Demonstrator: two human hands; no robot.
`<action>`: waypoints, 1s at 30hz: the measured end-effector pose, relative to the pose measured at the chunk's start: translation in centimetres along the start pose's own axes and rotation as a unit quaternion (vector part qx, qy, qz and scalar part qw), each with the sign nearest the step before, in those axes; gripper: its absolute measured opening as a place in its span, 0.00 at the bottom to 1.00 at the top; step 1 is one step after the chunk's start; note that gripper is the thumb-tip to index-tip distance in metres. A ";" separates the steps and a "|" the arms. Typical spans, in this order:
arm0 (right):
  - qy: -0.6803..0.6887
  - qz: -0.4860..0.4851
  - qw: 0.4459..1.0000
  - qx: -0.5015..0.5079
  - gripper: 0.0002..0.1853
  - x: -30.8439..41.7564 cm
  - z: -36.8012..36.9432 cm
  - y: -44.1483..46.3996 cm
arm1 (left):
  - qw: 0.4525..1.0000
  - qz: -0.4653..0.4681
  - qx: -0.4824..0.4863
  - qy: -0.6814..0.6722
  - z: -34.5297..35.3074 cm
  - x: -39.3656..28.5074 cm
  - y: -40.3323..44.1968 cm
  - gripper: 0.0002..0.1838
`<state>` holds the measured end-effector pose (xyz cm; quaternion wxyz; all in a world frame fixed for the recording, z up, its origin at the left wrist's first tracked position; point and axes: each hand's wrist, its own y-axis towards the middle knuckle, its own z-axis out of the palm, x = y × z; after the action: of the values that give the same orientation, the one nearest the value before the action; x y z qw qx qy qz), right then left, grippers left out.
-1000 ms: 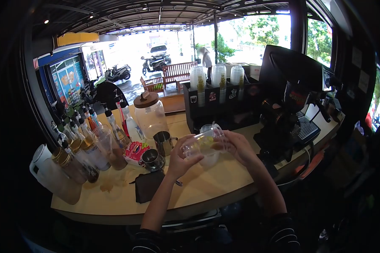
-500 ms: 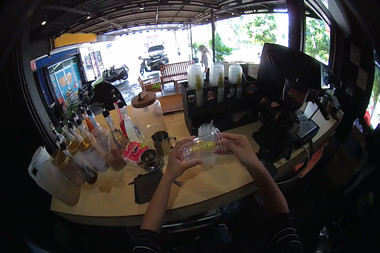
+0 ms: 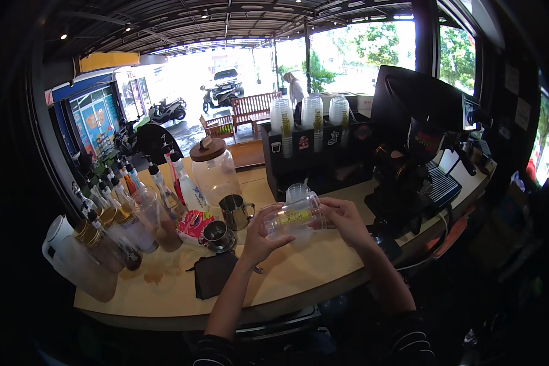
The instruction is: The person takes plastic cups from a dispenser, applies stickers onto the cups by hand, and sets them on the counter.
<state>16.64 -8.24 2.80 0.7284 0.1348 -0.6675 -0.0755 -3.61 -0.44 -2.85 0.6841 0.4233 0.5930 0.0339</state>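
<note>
Between my two hands a clear plastic cup (image 3: 294, 218) with yellow print lies tilted on its side, above the wooden counter. My left hand (image 3: 266, 235) is wrapped round its base end, thumb below. At the rim end, my right hand (image 3: 344, 218) grips the edge with its fingers. Another clear container (image 3: 297, 192) stands just behind the cup, partly hidden by it. Left of my left hand are a steel milk pitcher (image 3: 233, 211) and a small metal cup (image 3: 218, 236). A dark folded cloth (image 3: 215, 276) rests in front of them.
Several pump bottles (image 3: 125, 183) and a white-lidded jug (image 3: 79, 256) crowd the counter's left side. A large lidded jar (image 3: 215, 171) stands behind the pitcher. Stacked cups (image 3: 312, 116) fill a black holder (image 3: 323, 152) at the back. A coffee machine (image 3: 421, 146) occupies the right. A person (image 3: 294, 91) is outside.
Both hands still hold the cup, in nearly the same place. The cup has turned slightly, and the person outside has bent or shifted a little.
</note>
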 end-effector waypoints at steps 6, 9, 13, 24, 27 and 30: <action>0.071 -0.035 0.997 -0.017 0.16 -1.8 0.7 0.1 | 0.982 0.096 -0.125 0.104 1.4 0.6 0.8 0.36; 0.099 -0.070 0.993 -0.013 0.17 -2.1 0.9 0.2 | 0.982 0.041 -0.185 0.019 1.6 1.5 1.3 0.35; 0.147 -0.090 0.985 -0.012 0.17 -1.9 1.3 0.2 | 0.960 -0.021 -0.247 -0.130 2.6 2.6 2.4 0.31; -0.027 -0.206 0.975 -0.081 0.24 0.2 -2.3 1.2 | 0.987 0.001 -0.117 -0.111 5.0 -2.2 8.1 0.27; -0.260 -0.272 0.913 -0.158 0.34 2.9 -3.6 1.9 | 0.976 0.135 -0.150 0.086 5.5 -1.8 10.9 0.33; -0.344 -0.388 0.845 -0.127 0.36 4.6 -3.8 4.0 | 0.958 0.109 -0.093 0.250 7.4 -3.4 12.9 0.35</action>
<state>20.54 -5.43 8.12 0.3737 0.2545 -0.7532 -0.4778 7.45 1.92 7.33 0.5428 0.3979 0.6896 0.2673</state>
